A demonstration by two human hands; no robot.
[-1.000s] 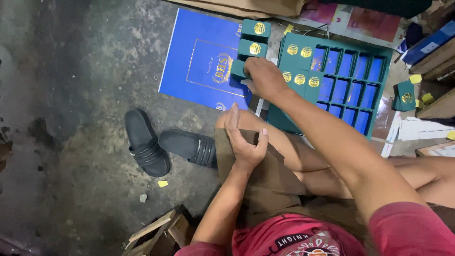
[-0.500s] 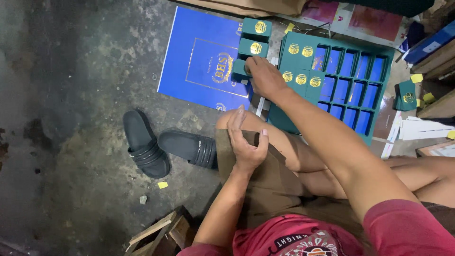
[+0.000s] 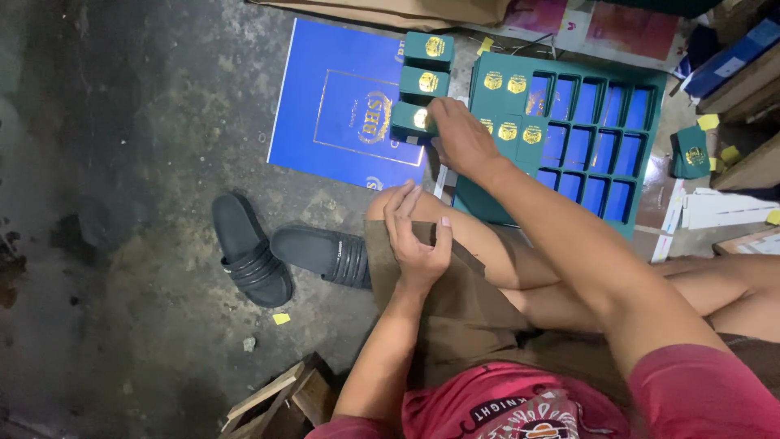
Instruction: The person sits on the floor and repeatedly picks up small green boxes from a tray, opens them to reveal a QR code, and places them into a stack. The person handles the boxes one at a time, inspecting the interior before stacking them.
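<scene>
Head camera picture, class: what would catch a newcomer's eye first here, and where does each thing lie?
The big blue sheet on the grey floor stands out first, upper middle. Along its right edge sit three small green boxes with gold emblems, and the right hand grips the lowest one. Right of them lies a green tray of blue compartments; the left hand rests on the knee, with two black sandals to its left.

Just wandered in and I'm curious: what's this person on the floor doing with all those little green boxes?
The right hand grips a small green box, the nearest of three lined up on a blue board. Beside it lies a green tray of blue compartments, a few already filled. The left hand rests on the knee, holding nothing.
</scene>
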